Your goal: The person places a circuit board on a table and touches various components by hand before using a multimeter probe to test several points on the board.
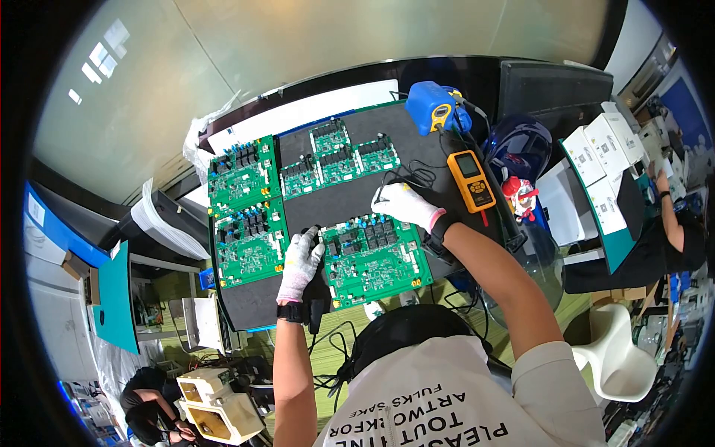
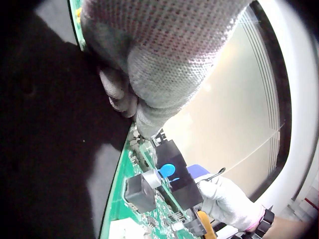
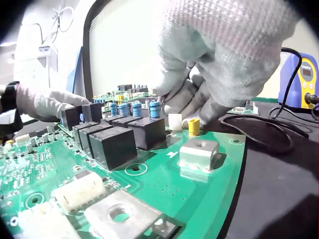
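A green circuit board [image 1: 376, 261] with black blocks and blue parts lies at the mat's front edge. My gloved left hand [image 1: 302, 261] grips its far left corner; in the left wrist view the fingertips [image 2: 144, 124] meet the board's edge [image 2: 117, 191] beside a black block [image 2: 174, 169]. The gloved right hand [image 1: 406, 205] is at the far right corner, fingers curled, pinching a thin dark tool [image 2: 215, 175]. In the right wrist view that hand [image 3: 219, 59] is just above and behind a white connector [image 3: 175, 122] and a yellow part [image 3: 194, 127]; its fingertips are partly hidden.
Two large boards [image 1: 249, 242] lie left, several smaller boards [image 1: 339, 164] farther back. An orange meter [image 1: 471, 181], a blue soldering station [image 1: 430, 108] and black cable [image 1: 421, 175] are on the right. Other people are at both sides, beside a white chair [image 1: 614, 350].
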A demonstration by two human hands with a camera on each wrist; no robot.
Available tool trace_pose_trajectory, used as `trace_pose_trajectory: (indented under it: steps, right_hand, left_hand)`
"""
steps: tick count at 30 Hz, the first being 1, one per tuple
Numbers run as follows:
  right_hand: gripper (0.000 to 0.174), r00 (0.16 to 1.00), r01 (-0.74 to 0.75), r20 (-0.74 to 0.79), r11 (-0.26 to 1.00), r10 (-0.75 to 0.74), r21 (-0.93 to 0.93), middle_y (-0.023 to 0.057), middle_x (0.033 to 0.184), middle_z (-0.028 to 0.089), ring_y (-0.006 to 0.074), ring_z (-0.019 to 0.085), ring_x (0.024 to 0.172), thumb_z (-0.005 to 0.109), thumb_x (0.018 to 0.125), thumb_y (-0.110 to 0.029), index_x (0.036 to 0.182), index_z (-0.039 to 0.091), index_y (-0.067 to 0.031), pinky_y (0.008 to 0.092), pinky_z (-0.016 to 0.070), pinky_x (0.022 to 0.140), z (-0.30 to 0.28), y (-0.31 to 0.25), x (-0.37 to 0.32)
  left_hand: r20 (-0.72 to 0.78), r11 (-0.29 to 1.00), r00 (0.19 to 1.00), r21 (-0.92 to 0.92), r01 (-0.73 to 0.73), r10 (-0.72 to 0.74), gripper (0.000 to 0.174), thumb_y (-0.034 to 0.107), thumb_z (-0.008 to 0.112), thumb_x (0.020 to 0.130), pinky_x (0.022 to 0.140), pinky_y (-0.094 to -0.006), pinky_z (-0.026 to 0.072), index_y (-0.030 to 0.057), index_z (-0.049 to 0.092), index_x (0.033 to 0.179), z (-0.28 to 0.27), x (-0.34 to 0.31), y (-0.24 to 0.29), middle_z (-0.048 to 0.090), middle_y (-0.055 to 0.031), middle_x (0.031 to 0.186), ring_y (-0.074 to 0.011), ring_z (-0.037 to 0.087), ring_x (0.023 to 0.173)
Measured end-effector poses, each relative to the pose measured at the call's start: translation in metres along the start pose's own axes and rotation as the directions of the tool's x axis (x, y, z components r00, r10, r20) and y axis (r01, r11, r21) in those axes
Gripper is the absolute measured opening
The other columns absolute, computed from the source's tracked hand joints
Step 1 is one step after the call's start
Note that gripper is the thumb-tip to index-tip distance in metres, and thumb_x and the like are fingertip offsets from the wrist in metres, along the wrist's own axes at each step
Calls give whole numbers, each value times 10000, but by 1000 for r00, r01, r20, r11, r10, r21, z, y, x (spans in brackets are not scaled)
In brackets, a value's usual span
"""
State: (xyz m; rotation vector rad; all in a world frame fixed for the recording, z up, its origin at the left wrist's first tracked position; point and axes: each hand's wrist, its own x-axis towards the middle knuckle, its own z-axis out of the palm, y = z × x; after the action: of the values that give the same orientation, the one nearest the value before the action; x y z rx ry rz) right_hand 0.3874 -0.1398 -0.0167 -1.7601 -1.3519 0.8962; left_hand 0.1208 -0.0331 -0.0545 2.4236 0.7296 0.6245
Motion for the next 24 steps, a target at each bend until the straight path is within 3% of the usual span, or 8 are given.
trace_pose_trajectory:
  steps: [4,7,10,15,24]
  right_hand:
    - [218,999,-39,33,998,41,-51,142,771,630,253,612,726,583,779,-219,824,616,-8,336,463,672,-4,-10,-5]
    - [215,1000,23,12,999,-22,-50,140,765,628,256,611,726,581,779,-218,820,615,-10,336,462,667,0,-4,-3]
    - [213,999,-51,-1,999,51,3,138,752,624,252,608,719,584,774,-219,817,615,-13,336,458,660,1,-8,-7]
    - [204,999,36,-26,999,-36,28,124,738,619,230,598,690,585,771,-220,810,616,-22,328,451,646,5,3,-4]
    - [175,1000,26,-10,999,-26,25,113,702,614,212,597,662,589,770,-187,810,613,-19,322,451,619,7,3,-2]
  left_hand:
    - [-8,1000,1000,-8,-9,9,409,110,653,766,642,-336,441,51,545,1156,-1,0,2,495,-96,780,-241,507,704]
    - [-6,1000,1000,-1,-13,13,413,103,655,763,639,-336,441,50,544,1157,-1,0,1,497,-96,783,-241,509,707]
    - [-21,1000,1000,-6,-20,20,407,100,653,765,634,-335,442,46,546,1154,0,0,0,497,-96,780,-242,509,704]
    - [-20,1000,1000,-7,-15,15,399,100,653,765,629,-334,441,40,551,1146,-1,1,2,495,-96,773,-240,508,697]
    - [-18,1000,1000,6,-25,26,400,99,648,766,641,-337,444,39,549,1148,0,1,1,497,-97,777,-243,513,706]
